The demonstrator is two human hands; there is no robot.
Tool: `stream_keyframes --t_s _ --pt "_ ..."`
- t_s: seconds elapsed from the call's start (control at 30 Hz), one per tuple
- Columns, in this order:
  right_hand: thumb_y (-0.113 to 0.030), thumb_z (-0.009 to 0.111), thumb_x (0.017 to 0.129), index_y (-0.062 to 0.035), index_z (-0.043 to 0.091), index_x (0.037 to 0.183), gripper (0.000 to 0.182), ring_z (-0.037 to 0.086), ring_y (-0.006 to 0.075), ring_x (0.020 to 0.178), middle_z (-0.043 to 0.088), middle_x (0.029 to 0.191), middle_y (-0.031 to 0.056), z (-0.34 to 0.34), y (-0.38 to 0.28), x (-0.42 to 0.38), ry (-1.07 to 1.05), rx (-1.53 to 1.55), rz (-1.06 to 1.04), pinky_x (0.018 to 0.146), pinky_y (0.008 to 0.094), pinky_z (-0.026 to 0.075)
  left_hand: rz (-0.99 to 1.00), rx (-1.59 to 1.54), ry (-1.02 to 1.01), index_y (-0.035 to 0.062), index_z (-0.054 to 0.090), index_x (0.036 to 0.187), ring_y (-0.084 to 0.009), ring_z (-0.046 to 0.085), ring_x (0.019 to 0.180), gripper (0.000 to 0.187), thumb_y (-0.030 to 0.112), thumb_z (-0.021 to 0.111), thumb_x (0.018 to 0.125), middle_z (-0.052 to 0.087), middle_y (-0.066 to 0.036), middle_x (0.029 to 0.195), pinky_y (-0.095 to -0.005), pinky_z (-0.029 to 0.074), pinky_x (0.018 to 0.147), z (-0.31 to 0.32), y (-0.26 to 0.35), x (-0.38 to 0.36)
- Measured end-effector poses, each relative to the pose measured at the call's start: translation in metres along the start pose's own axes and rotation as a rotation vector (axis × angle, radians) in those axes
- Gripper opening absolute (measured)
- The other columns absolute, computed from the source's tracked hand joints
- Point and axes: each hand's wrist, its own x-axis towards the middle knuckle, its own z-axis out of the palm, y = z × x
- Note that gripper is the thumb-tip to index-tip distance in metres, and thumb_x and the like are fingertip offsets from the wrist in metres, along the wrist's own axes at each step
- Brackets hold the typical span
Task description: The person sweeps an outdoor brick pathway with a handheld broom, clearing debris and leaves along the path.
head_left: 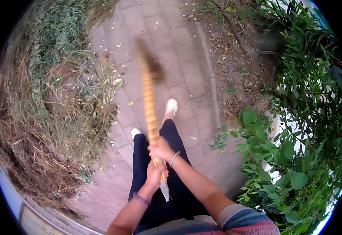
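Long yellow bamboo-like broom handle, ringed, rising toward 12 o'clock from frame centre, its dark blurred head over the reddish brick-paved path. Right hand wrapped closed around the handle; left hand closed on it just below, at 6 o'clock. Dry straw-coloured grass heap at 9 o'clock; green leafy shrubs at 3 o'clock.

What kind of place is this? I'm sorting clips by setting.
Outdoors, most likely a garden or yard path. A brick-paved walkway runs between a heap of dry cut grass and leafy green shrubs. Both hands, the left hand and right hand, grip a long wooden handle.
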Motion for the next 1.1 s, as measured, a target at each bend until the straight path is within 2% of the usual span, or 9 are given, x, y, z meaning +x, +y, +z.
stream_keyframes --t_s 0.13,0.27,0.33,0.53,0.67,0.8,0.93,1.0,1.1 --pt "-0.007 0.061 0.074 0.0012 0.044 0.095 0.028 0.056 0.0124 0.051 0.054 0.069 0.0061 -0.016 -0.033 -0.031 -0.362 -0.012 -0.073 0.043 0.0263 0.046 0.301 -0.216 0.28 0.0019 0.043 0.102 -0.0172 0.058 0.067 0.032 -0.005 0.046 0.071 0.054 -0.007 0.084 -0.0294 0.051 0.056 0.078 -0.014 -0.028" --pt "-0.009 0.063 0.073 0.0023 0.044 0.095 0.031 0.056 0.0122 0.052 0.055 0.07 0.0076 -0.067 -0.072 -0.05 -0.172 -0.097 -0.179 0.046 0.026 0.047 0.364 -0.183 0.101 0.0022 0.043 0.105 -0.0179 0.06 0.071 0.034 -0.003 0.046 0.072 0.055 -0.007 0.088 -0.0296 0.052 0.058 0.117 -0.008 -0.013" --pt "-0.006 0.061 0.072 0.0006 0.047 0.094 0.027 0.057 0.0122 0.052 0.055 0.068 0.0073 -0.099 -0.075 -0.036 0.057 -0.083 -0.294 0.045 0.0263 0.046 0.176 -0.122 -0.062 0.0029 0.043 0.097 -0.0164 0.056 0.055 0.026 -0.006 0.047 0.073 0.053 -0.006 0.07 -0.0285 0.049 0.049 0.139 0.023 0.003" --pt "-0.007 0.056 0.072 0.0012 0.053 0.068 0.009 0.059 0.0193 0.048 0.056 0.055 0.0098 -0.165 -0.148 0.054 0.247 0.166 -0.061 0.042 0.0314 0.046 -0.074 0.019 -0.139 0.0007 0.045 0.092 -0.0144 0.054 0.05 0.02 -0.001 0.052 0.073 0.053 -0.006 0.068 -0.0267 0.047 0.044 0.178 0.14 0.092" --pt "-0.009 0.058 0.072 0.0048 0.054 0.068 0.015 0.062 0.0226 0.05 0.058 0.056 0.0123 -0.111 -0.163 0.056 -0.069 -0.111 -0.133 0.044 0.0328 0.048 0.094 -0.173 0.072 0.002 0.045 0.091 -0.014 0.055 0.054 0.018 0.0 0.045 0.073 0.053 -0.006 0.071 -0.0267 0.047 0.046 0.153 0.122 0.067" --pt "-0.008 0.058 0.07 0.0018 0.05 0.071 0.013 0.058 0.0173 0.046 0.055 0.056 0.0096 -0.083 -0.186 0.034 -0.499 -0.075 -0.147 0.042 0.0297 0.046 0.408 -0.232 0.308 0.0032 0.045 0.096 -0.0152 0.057 0.061 0.024 -0.001 0.047 0.073 0.054 -0.006 0.077 -0.0271 0.049 0.052 0.186 0.123 0.035" --pt "-0.008 0.061 0.071 0.0025 0.047 0.086 0.023 0.057 0.0142 0.049 0.056 0.064 0.0082 -0.098 -0.228 0.001 -0.3 -0.153 -0.268 0.043 0.0285 0.046 0.492 -0.261 0.167 0.0029 0.04 0.105 -0.0161 0.058 0.065 0.033 -0.006 0.049 0.074 0.054 -0.008 0.086 -0.0273 0.05 0.056 0.198 0.135 0.029" --pt "-0.006 0.062 0.074 0.001 0.046 0.089 0.023 0.053 0.0106 0.049 0.053 0.069 0.0038 -0.115 -0.239 0.01 -0.166 0.08 -0.253 0.042 0.025 0.043 0.389 -0.173 -0.009 0.0028 0.041 0.104 -0.0167 0.058 0.06 0.032 -0.007 0.049 0.074 0.055 -0.008 0.079 -0.028 0.05 0.054 0.205 0.164 0.039" --pt "-0.006 0.056 0.077 -0.0028 0.051 0.074 0.007 0.056 0.0135 0.05 0.052 0.058 0.0038 -0.14 -0.288 0.044 0.077 0.146 -0.137 0.041 0.0265 0.044 0.151 0.025 -0.103 0.0014 0.043 0.098 -0.0154 0.056 0.055 0.025 -0.002 0.051 0.075 0.055 -0.008 0.073 -0.0272 0.049 0.047 0.212 0.237 0.073"
